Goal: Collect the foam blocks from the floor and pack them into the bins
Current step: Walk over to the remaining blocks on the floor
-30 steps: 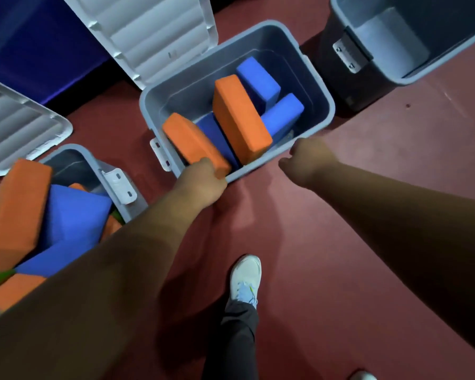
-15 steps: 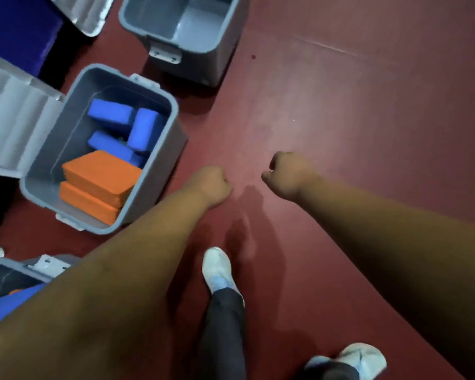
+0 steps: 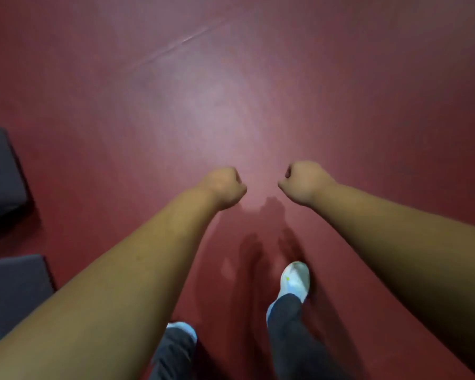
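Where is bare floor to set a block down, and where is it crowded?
Bare red floor spreads wide beyond the left hand and right hand. Crowded: the left edge, with the upper bin and lower bin, and nearby around the white shoe.

Two fisted hands held out above a smooth dark red floor (image 3: 231, 91).
The left hand (image 3: 225, 186) and right hand (image 3: 303, 182) are level, near each other but apart, fingers curled, holding nothing. Below them are a white shoe (image 3: 295, 279), a second white shoe (image 3: 183, 329) and dark trouser legs (image 3: 291, 338). Two blurred dark grey bins touch the left edge: far bin (image 3: 0, 174), near bin (image 3: 14, 292).
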Demonstrator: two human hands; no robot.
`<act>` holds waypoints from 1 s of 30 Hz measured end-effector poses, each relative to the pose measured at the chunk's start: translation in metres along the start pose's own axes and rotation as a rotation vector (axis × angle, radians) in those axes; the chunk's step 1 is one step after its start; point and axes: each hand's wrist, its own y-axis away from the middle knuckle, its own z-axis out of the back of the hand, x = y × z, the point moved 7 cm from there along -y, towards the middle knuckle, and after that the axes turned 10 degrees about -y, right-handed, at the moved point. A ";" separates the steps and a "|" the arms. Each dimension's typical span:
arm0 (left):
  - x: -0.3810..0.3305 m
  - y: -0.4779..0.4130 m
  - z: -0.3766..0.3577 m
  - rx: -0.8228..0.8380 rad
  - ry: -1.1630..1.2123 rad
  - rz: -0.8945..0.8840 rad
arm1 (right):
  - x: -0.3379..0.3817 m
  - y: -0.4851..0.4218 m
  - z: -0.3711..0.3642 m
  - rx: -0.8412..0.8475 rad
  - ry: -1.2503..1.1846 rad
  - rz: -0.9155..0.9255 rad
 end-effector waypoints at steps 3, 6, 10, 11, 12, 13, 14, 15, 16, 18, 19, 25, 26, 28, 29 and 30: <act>-0.137 -0.024 0.013 0.029 -0.085 -0.136 | -0.117 0.016 0.065 -0.043 -0.110 -0.128; -0.262 -0.039 0.020 0.037 -0.157 -0.258 | -0.222 0.030 0.116 -0.133 -0.216 -0.235; -0.389 -0.055 0.018 0.048 -0.243 -0.402 | -0.332 0.044 0.165 -0.248 -0.305 -0.340; -0.412 -0.060 0.018 0.041 -0.269 -0.432 | -0.355 0.047 0.175 -0.272 -0.327 -0.372; -0.435 -0.065 0.020 0.033 -0.297 -0.460 | -0.375 0.051 0.186 -0.292 -0.348 -0.403; -0.456 -0.071 0.024 0.029 -0.327 -0.480 | -0.395 0.054 0.196 -0.302 -0.366 -0.433; -0.476 -0.077 0.029 0.032 -0.352 -0.494 | -0.412 0.057 0.207 -0.308 -0.380 -0.458; -0.496 -0.084 0.035 0.035 -0.373 -0.503 | -0.428 0.060 0.219 -0.308 -0.396 -0.481; -0.516 -0.091 0.043 0.035 -0.392 -0.513 | -0.443 0.062 0.233 -0.310 -0.413 -0.498; -0.561 -0.109 0.064 0.030 -0.425 -0.537 | -0.472 0.062 0.269 -0.331 -0.449 -0.523; -0.585 -0.119 0.076 0.028 -0.440 -0.551 | -0.488 0.060 0.290 -0.350 -0.469 -0.539; -0.747 -0.170 0.134 0.034 -0.554 -0.668 | -0.583 0.051 0.401 -0.437 -0.577 -0.667; -0.772 -0.177 0.139 0.035 -0.570 -0.681 | -0.597 0.051 0.414 -0.448 -0.594 -0.683; -0.823 -0.191 0.145 0.037 -0.601 -0.705 | -0.628 0.053 0.433 -0.465 -0.635 -0.718; -0.848 -0.195 0.144 0.038 -0.618 -0.718 | -0.643 0.055 0.440 -0.471 -0.656 -0.731; -0.874 -0.200 0.142 0.044 -0.633 -0.731 | -0.660 0.057 0.447 -0.474 -0.677 -0.744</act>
